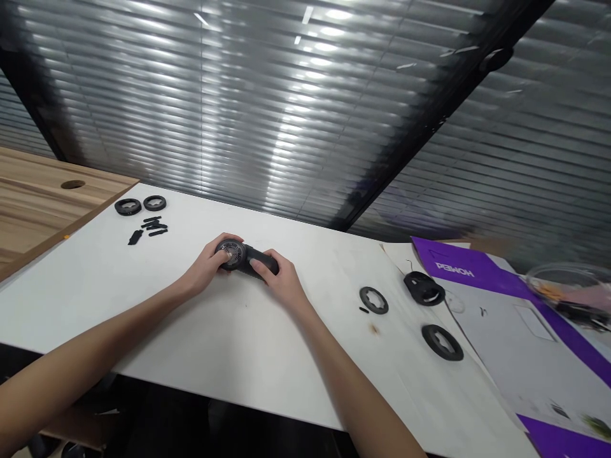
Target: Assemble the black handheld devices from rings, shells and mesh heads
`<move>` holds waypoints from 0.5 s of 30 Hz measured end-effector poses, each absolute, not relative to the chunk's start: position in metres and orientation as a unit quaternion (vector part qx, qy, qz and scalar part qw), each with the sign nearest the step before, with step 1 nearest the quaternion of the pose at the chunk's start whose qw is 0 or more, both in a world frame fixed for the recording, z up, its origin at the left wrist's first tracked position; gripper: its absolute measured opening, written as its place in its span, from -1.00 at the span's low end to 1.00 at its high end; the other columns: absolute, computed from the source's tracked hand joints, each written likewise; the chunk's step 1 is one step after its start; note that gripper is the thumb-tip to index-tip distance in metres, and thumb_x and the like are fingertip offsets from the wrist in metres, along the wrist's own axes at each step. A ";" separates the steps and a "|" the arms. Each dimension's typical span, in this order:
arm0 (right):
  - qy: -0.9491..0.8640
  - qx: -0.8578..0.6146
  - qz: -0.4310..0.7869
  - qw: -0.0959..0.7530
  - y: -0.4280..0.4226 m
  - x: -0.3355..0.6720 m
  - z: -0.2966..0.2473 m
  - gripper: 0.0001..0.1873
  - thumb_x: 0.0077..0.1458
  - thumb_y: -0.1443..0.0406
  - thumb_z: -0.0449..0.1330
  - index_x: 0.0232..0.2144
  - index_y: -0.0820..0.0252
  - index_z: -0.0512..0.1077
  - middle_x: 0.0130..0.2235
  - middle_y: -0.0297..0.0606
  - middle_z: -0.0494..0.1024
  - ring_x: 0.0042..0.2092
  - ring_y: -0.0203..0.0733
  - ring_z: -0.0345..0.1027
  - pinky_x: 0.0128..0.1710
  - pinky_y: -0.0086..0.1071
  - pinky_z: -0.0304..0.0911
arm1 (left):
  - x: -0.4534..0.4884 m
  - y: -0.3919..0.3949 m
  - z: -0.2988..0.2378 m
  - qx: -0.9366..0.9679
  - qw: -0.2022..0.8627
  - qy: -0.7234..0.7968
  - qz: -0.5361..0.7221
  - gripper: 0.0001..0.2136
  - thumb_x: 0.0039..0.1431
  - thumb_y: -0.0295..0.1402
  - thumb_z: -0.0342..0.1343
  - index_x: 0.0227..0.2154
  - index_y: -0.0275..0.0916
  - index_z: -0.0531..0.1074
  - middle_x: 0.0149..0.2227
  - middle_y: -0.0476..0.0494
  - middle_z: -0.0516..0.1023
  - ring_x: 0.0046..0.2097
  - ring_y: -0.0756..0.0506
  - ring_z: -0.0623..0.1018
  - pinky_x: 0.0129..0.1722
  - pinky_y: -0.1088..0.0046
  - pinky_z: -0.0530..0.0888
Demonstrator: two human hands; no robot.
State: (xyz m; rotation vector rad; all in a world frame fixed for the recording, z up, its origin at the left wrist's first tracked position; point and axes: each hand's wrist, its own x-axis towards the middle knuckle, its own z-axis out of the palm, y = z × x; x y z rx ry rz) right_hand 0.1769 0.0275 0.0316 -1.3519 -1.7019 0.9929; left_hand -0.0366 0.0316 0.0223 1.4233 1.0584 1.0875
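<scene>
A dark grey fabric shaver [260,256] with a round, perforated metal head lies across both my hands, over the middle of the white table [191,337]. My left hand [210,262] is closed around the head, its thumb resting on the metal mesh. Around the handle end wraps my right hand [281,273], with the thumb along its top. The fingers beneath the shaver are mostly hidden, and I cannot tell whether it touches the table.
Two black rings [128,207] and several small black strips [153,224] lie at the far left. To the right are a notched ring [374,292], a hollow black housing [420,286] and a larger ring [432,334]. Purple-and-white packaging [506,318] covers the right end. Blinds [229,95] stand behind.
</scene>
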 end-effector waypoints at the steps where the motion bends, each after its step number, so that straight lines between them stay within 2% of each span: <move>1: -0.662 -0.526 0.387 0.368 0.028 0.177 0.032 -0.52 0.11 -0.17 0.24 -0.39 0.09 0.36 -0.39 -0.37 0.41 -0.31 -0.14 0.27 -0.27 -0.28 0.14 | -0.037 0.032 0.022 0.591 0.505 0.437 0.452 -0.62 0.12 -0.28 0.00 -0.01 -0.11 0.48 -0.08 -0.11 0.49 -0.15 -0.15 0.49 -0.30 0.41 0.50; 15: -0.661 -0.531 0.384 0.366 0.028 0.177 0.031 -0.53 0.10 -0.16 0.24 -0.40 0.09 0.36 -0.39 -0.37 0.40 -0.31 -0.14 0.26 -0.27 -0.27 0.12 | -0.035 0.031 0.025 0.585 0.507 0.443 0.452 -0.63 0.14 -0.26 0.00 -0.01 -0.10 0.49 -0.07 -0.10 0.50 -0.14 -0.16 0.49 -0.27 0.40 0.52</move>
